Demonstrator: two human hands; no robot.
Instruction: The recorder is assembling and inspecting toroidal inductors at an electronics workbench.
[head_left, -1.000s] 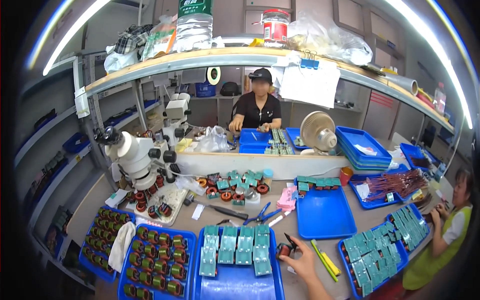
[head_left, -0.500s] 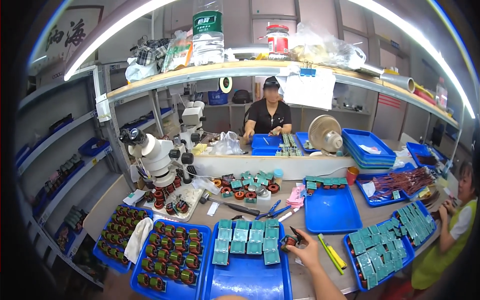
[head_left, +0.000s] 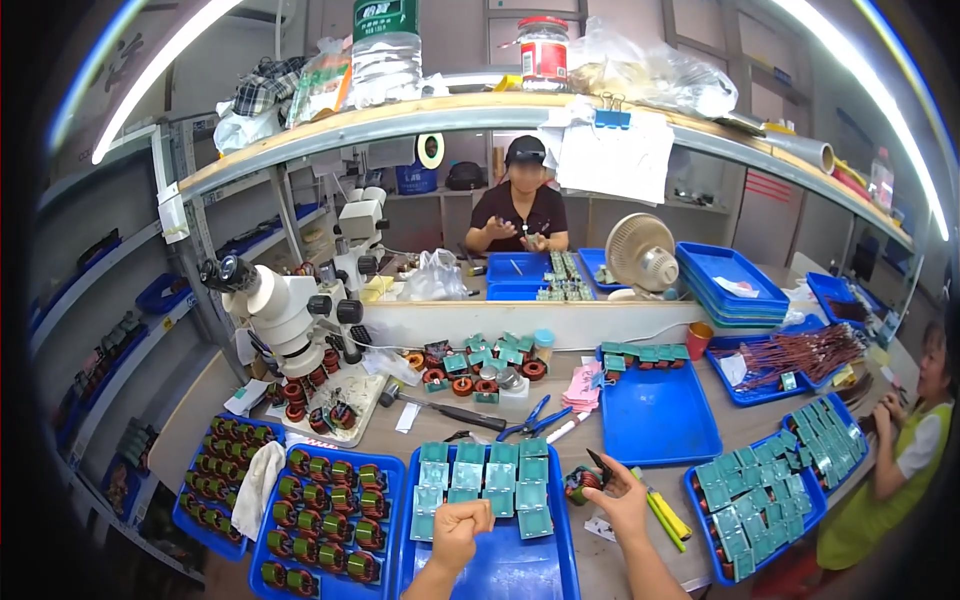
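My right hand [head_left: 628, 503] grips a toroidal coil [head_left: 581, 484], wound with copper wire and showing some green. A dark pointed tool [head_left: 599, 464] sticks up from the same hand; its kind is not clear. My left hand [head_left: 461, 524] is closed in a fist above a blue tray [head_left: 500, 578], and whatever it may hold is hidden. Rows of coils with teal square plates [head_left: 484, 470] fill that tray's far part. Left of it, a second blue tray [head_left: 398, 480] bears several rows of green-and-copper coils [head_left: 324, 528].
A white cloth [head_left: 258, 490] hangs between the left trays. Pliers [head_left: 536, 420], a hammer [head_left: 450, 409] and a microscope [head_left: 275, 305] stand or lie farther back. Another blue tray [head_left: 660, 412] and yellow-green tools [head_left: 664, 510] are at right. Two other people are nearby.
My left hand has come up from the lower edge, over the middle tray. My right hand keeps hold of the coil. The view has shifted slightly, and the person opposite has raised their hands.
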